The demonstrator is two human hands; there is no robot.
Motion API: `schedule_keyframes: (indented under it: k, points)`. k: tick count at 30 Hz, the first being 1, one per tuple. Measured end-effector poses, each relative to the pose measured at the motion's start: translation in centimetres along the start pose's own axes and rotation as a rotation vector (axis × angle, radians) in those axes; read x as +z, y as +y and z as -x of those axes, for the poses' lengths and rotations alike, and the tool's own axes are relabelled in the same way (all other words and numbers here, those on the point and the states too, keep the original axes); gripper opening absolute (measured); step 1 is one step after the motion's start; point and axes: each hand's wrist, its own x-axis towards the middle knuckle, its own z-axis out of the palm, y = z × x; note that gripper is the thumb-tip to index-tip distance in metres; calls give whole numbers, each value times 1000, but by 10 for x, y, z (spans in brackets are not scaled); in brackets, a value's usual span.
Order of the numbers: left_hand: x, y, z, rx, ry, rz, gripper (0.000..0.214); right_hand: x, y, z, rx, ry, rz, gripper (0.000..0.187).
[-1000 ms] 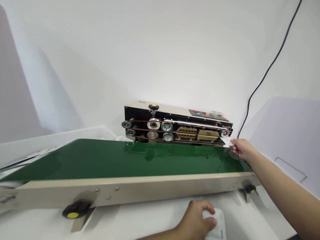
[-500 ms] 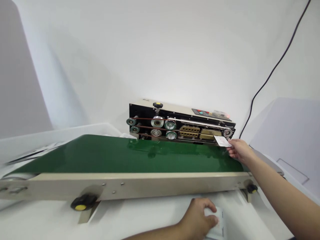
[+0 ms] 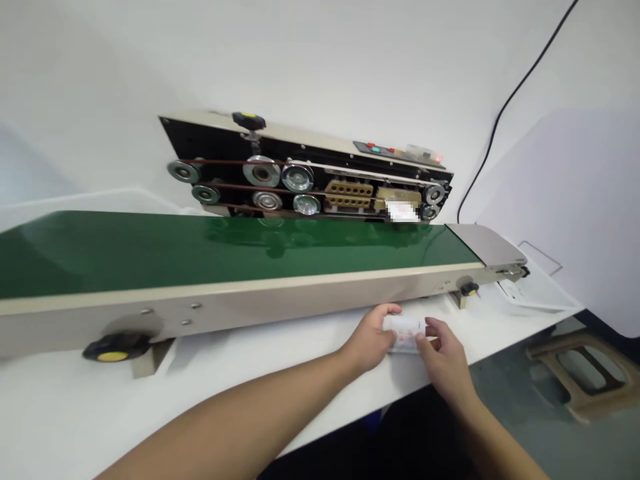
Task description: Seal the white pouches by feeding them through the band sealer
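White table [image 3: 250,353] under green conveyor belt [image 3: 150,257]; band sealer [image 3: 300,173] behind belt, blurred white pouch [image 3: 403,211] beside its right-end rollers. Left hand [image 3: 369,339], fingers closed on left end of white packet [image 3: 404,332]; packet over table, in front of belt, apart from it. Right hand [image 3: 443,357], fingers pinching right end: 2-hand hold keeping packet flat and level.

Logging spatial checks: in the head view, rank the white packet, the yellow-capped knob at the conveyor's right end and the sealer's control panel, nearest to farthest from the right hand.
From the right hand:
1. White packet: between both hands.
2. Yellow-capped knob: ahead-right, on the conveyor.
3. Control panel: farthest, atop the sealer.
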Motion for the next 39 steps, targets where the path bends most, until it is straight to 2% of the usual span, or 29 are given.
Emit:
schedule_keyframes:
  k: [2, 4, 9, 12, 16, 21, 26, 30, 39]
  points:
    - [-1, -1, 0, 13, -2, 5, 41, 5, 1, 4, 24, -78, 49, 35]
    - [-2, -1, 1, 22, -13, 5, 38, 7, -3, 2, 44, -116, -23, 28]
    - [-4, -1, 1, 52, -48, -3, 24, 8, -9, -7, 172, -202, -319, 35]
    - [-3, -3, 0, 62, -40, 8, 25, 7, -8, -12, 145, -218, -324, 43]
    - [-1, -4, -1, 59, -27, 56, 38, 5, -3, -15, 141, -140, -342, 45]
    - [2, 1, 0, 16, -98, 91, 15, 8, 7, -12, 131, -40, -442, 46]
    - [1, 1, 0, -22, -63, 65, 11, 6, 6, -8, 86, -140, -446, 51]
    - [2, 0, 0, -31, -56, 59, 8, 4, 1, -6, 72, -154, -435, 55]
    - [2, 7, 3, 38, -92, 41, 13, 10, 3, -2, 11, -266, -378, 51]
